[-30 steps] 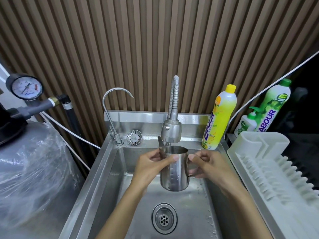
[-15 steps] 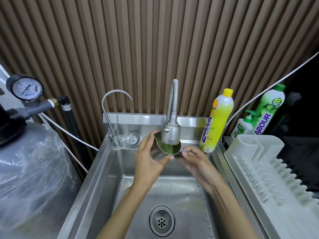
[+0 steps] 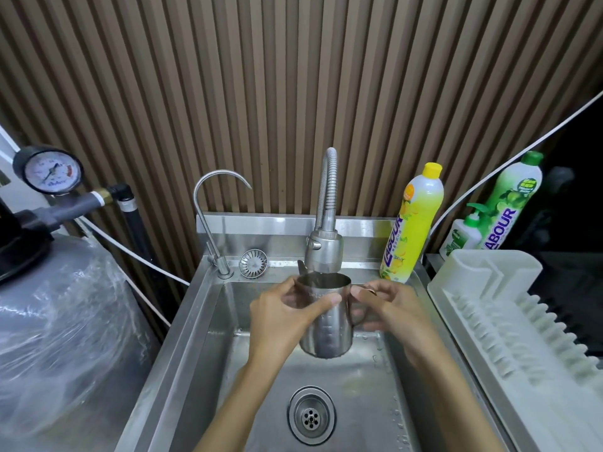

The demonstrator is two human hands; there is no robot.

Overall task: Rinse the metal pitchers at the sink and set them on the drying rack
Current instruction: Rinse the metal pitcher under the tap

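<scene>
A metal pitcher (image 3: 329,324) is held upright over the steel sink (image 3: 208,321), its mouth just under the flexible faucet head (image 3: 324,252). My left hand (image 3: 282,318) grips the pitcher's body, thumb across the front. My right hand (image 3: 391,308) holds the pitcher's handle on the right side. The white drying rack (image 3: 509,321) stands to the right of the sink with nothing on it.
A thin gooseneck tap (image 3: 212,216) and a loose strainer (image 3: 253,263) sit on the sink's back ledge. A yellow soap bottle (image 3: 414,223), a green one (image 3: 509,203) and a small pump bottle (image 3: 463,236) stand at the back right. The drain (image 3: 311,415) lies below. A wrapped tank (image 3: 58,337) fills the left.
Half a second ago the pitcher was tipped with its mouth facing me under the faucet. Now it is upright again and lower, both hands still on it.
</scene>
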